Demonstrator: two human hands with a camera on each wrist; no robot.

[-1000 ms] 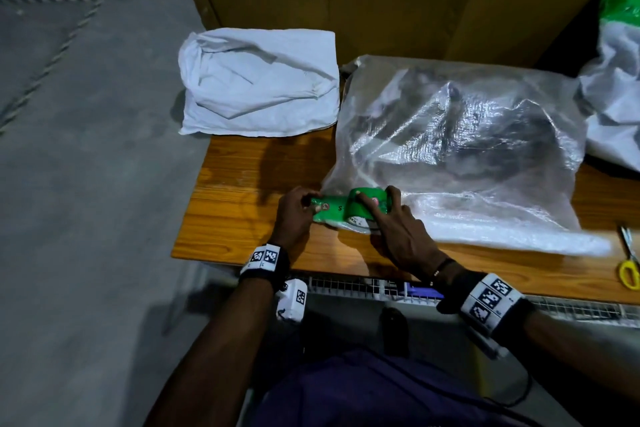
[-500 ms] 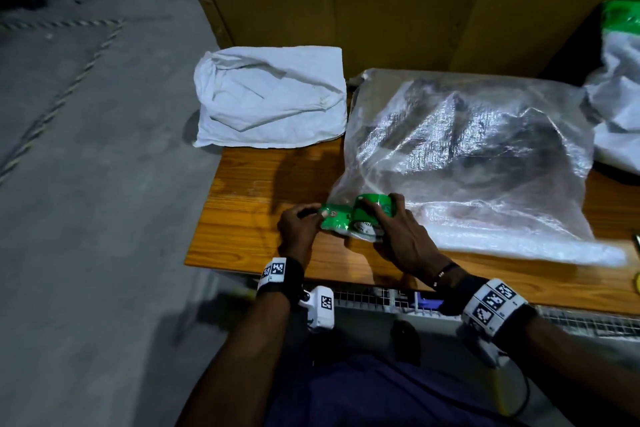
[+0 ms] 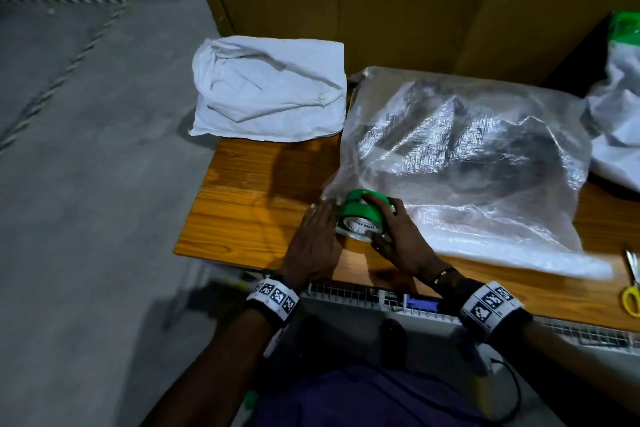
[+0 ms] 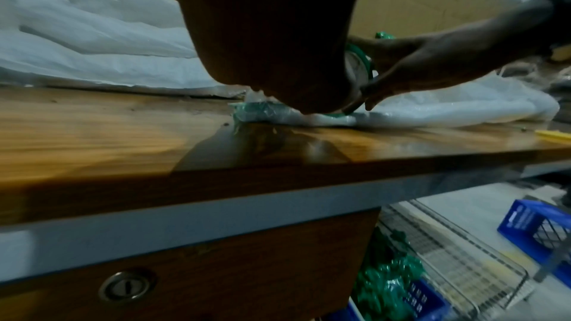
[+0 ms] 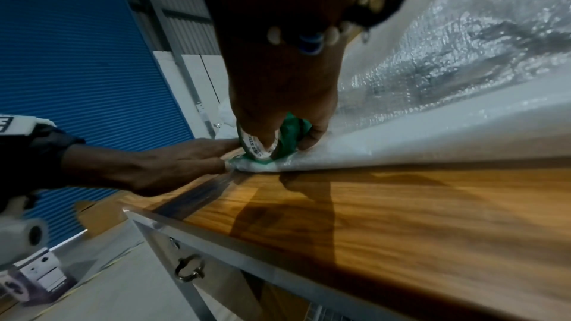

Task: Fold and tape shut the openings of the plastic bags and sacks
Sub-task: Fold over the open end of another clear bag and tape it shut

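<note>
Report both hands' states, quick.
Left hand: open, fingers flat, pressing the bag corner.
Right hand: grips the green tape roll.

Black wristbands (image 3: pixel 491 308) with white square-code tags, beaded bracelet (image 3: pixel 440 277), purple garment (image 3: pixel 363 399)

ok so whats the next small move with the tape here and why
Probably draw the green tape roll rightward along the folded edge of the clear bag. The right hand grips the roll at the bag's left corner, the left hand presses flat beside it, and the fold rightward looks untaped.
</note>
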